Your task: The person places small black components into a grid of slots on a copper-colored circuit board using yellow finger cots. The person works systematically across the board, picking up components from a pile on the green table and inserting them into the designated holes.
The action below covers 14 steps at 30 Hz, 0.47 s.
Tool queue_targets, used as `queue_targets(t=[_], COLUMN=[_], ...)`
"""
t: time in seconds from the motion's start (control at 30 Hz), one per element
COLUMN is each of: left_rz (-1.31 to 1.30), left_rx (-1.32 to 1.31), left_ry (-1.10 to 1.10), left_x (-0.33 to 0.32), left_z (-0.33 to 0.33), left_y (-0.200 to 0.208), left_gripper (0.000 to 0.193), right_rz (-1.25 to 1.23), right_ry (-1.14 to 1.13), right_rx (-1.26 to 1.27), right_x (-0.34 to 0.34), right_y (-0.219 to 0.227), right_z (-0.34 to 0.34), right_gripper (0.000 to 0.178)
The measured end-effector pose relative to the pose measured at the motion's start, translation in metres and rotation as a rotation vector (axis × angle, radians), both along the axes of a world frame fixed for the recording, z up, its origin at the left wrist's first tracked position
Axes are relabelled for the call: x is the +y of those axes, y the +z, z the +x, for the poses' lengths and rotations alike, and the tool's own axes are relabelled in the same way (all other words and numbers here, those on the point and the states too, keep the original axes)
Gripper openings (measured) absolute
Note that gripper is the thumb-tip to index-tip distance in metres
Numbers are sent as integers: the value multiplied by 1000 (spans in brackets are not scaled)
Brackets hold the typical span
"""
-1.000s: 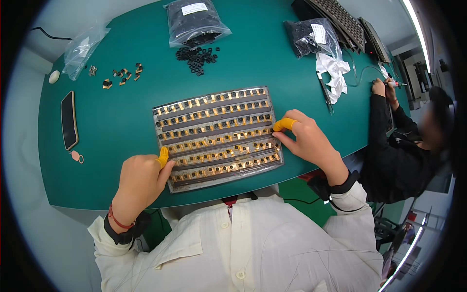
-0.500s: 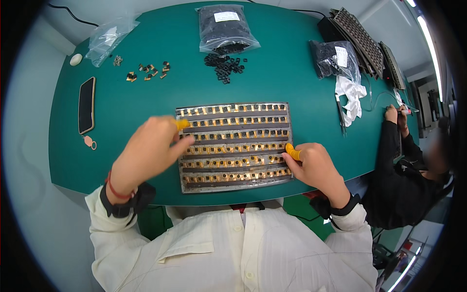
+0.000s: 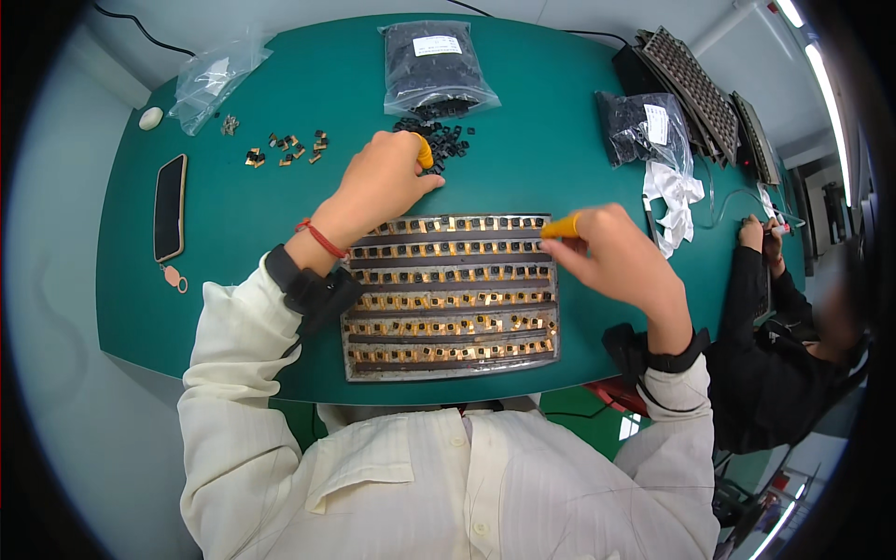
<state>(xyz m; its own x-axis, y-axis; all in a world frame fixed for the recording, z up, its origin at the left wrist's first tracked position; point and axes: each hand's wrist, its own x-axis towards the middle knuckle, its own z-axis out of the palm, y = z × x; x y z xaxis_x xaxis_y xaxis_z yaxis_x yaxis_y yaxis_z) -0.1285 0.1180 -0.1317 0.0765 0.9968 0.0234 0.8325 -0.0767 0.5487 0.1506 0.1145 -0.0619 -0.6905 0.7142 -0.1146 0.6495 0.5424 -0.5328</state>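
Observation:
My left hand [image 3: 387, 175] reaches over the tray's far edge to a pile of small black square pieces [image 3: 452, 140]. Its yellow-covered index finger and thumb come close together at the pile's near side; anything between them is hidden. My right hand [image 3: 616, 257] is over the far right corner of a flat metal tray [image 3: 448, 367], its index finger also in a yellow cover. Thumb and index are drawn together there, and whatever they may pinch is too small to make out. Rows of small gold-coloured strips with black squares [image 3: 453, 275] fill the tray.
Behind the pile lies a clear bag of black pieces [image 3: 434, 75]; another bag [image 3: 639, 131] sits right, near stacked trays [image 3: 686, 89]. Loose gold-and-black pieces [image 3: 289, 147], a phone [image 3: 169, 207] and tweezers [image 3: 651, 219] lie about. A co-worker [image 3: 775, 345] sits at right.
My left hand has moved from the tray's left side away from me to the black pile. My right hand has gone up from the tray's right edge to its far right corner.

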Motion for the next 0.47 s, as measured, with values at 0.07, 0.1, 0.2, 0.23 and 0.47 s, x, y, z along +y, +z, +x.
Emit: queue_targets(t=[0.07,0.1,0.2,0.23,0.47], left_rz=[31,28,13,5,-246], left_rx=[30,55,117,134,-8], left_ry=[27,20,-22,-30,92], left_x=[0,-2,-10,-15,-30], left_z=[6,6,2,-2,-27], left_y=[-2,0,11,15,19], left_gripper=[22,21,19,19,21], right_rz=[-6,-10,28,9,41], right_ry=[10,18,63,58,-75], right_rx=[110,167,139,155,80], right_x=[15,22,38,42,57], right_y=[-5,-8,-17,-23,-61], right_z=[-14,-23,-50,-59,-107], right_gripper=[20,20,21,21,22])
